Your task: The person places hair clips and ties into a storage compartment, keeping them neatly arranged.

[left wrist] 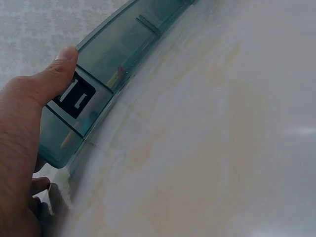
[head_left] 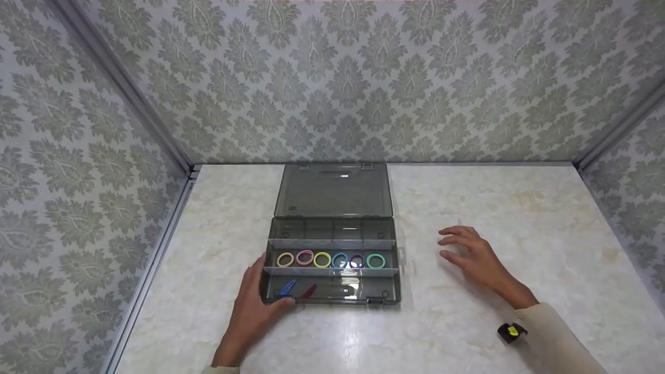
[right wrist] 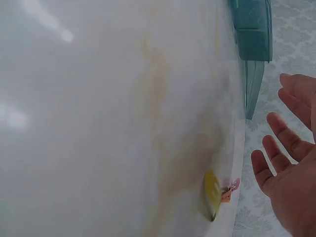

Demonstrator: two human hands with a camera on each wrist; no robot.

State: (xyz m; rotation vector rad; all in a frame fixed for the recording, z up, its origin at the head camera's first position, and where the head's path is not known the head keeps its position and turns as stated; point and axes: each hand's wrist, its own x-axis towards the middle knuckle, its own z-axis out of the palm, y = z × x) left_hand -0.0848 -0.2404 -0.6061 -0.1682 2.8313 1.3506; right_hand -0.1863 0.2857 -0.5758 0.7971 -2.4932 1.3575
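Observation:
A smoky see-through compartment box (head_left: 332, 299) lies with its lid (head_left: 332, 192) folded back. Its middle row holds several coloured hair ties, among them a yellow one (head_left: 315, 259) and a green one (head_left: 368, 261). In the front row are a blue hair clip (head_left: 288, 287) and a dark red one (head_left: 308, 291). My left hand (head_left: 254, 306) grips the front left corner, thumb on the front wall beside a dark latch (left wrist: 76, 96). Right of the box, my right hand (head_left: 475, 258) is held above the table with fingers spread and slightly bent, holding nothing.
In the right wrist view a yellow pointed clip (right wrist: 212, 195) lies on the table, with small orange and pink pieces (right wrist: 226, 196) beside it. A small black and yellow object (head_left: 511, 331) shows by my right sleeve (head_left: 558, 337). Patterned walls (head_left: 348, 83) enclose the table.

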